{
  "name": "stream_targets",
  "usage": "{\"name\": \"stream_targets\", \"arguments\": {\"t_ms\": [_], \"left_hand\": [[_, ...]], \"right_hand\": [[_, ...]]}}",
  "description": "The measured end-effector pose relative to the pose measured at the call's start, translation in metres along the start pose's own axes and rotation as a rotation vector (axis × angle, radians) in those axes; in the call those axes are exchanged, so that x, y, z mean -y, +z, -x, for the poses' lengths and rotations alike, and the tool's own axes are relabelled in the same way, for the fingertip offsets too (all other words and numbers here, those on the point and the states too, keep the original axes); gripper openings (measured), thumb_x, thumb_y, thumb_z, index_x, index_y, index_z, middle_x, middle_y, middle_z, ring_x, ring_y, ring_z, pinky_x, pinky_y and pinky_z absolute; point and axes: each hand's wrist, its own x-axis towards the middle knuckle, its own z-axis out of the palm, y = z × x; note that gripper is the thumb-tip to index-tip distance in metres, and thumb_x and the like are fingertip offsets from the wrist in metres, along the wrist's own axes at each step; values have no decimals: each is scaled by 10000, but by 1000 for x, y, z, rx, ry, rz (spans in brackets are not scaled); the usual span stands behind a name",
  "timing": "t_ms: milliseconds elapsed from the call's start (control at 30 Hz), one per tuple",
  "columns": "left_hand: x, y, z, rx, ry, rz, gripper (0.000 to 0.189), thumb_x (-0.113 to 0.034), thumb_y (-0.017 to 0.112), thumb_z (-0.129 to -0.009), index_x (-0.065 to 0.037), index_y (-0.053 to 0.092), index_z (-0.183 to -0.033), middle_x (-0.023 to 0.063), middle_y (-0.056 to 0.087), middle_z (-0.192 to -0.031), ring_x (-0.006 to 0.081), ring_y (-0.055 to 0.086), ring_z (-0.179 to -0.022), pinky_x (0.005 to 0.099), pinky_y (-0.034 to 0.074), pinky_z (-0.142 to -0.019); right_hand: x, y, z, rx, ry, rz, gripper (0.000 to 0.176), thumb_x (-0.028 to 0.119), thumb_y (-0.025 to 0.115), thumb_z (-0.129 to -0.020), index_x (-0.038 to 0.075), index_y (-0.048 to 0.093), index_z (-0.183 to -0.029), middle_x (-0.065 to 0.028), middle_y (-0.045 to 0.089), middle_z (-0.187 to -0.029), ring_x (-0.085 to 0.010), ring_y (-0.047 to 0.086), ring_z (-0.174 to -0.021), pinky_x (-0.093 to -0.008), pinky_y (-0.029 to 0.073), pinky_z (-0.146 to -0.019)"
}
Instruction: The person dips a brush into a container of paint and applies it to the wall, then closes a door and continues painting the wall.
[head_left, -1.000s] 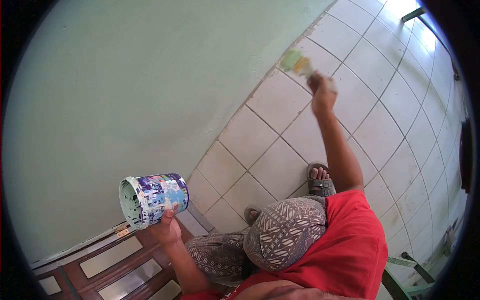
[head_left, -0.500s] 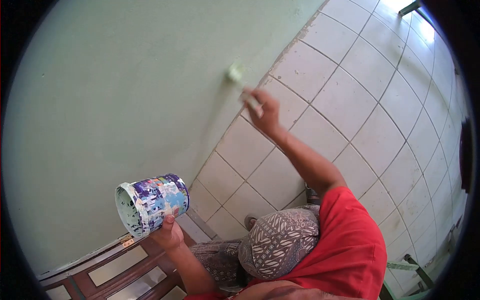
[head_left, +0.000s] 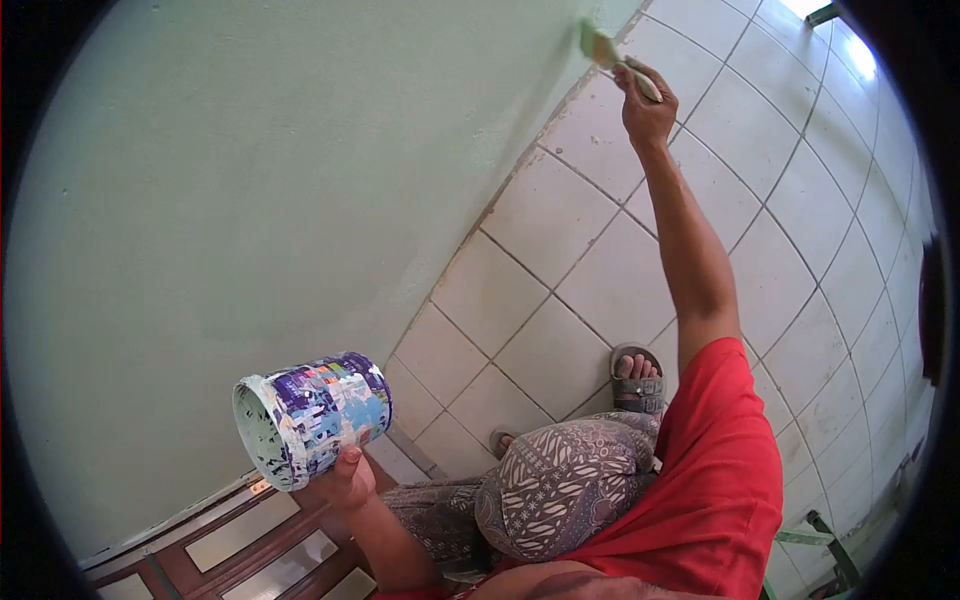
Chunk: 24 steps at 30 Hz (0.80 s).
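Note:
My left hand [head_left: 345, 482] grips a paint bucket [head_left: 335, 410] from beneath, its label smeared with dried white paint. The bucket tilts so that its mouth faces left, and pale green paint coats the inside wall. With my arm stretched far out, my right hand [head_left: 650, 108] is closed round the pale handle of a paintbrush [head_left: 603, 52]. Green paint covers the bristles, which are at the light green wall [head_left: 300, 180] near its bottom edge, slightly blurred.
White floor tiles [head_left: 560, 240] run along the wall, with paint spots near the joint. A brown wooden door with panes [head_left: 240, 535] lies at lower left. Green metal legs [head_left: 825, 540] stand at lower right. My sandalled foot [head_left: 638, 375] is on the tiles.
My right hand has swept the paintbrush up and to the right along the wall's lower edge. My left hand and the bucket have shifted only slightly. More of my sandalled foot shows.

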Motion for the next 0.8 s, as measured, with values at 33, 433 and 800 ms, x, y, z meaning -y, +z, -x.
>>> {"name": "stream_targets", "arguments": {"t_ms": [33,433,800], "left_hand": [[-1,2,0,4,16,-7,977,-59,787,-694,-168,337,-1554,80,467,-1490,335,467,-1376,518,491,-1062],[4,13,-6,61,89,-4,974,-92,820,-710,-167,337,-1552,65,470,-1480,329,476,-1365,522,499,-1046],[-9,9,-3,0,19,-20,991,-87,855,-693,-122,342,-1540,96,473,-1469,340,474,-1364,522,500,-1063]], "right_hand": [[-3,3,-3,-91,-45,13,176,71,721,-942,-7,736,-1099,-105,774,-988,-134,715,-884,-268,579,-816],[88,87,270,638,-2,-47,195,31,795,-849,53,734,-1033,-141,751,-1042,-251,741,-931,-345,583,-738],[36,32,27,-76,-159,162,167,31,748,-916,25,749,-1083,-100,776,-1063,-131,714,-899,-271,572,-817]]}}
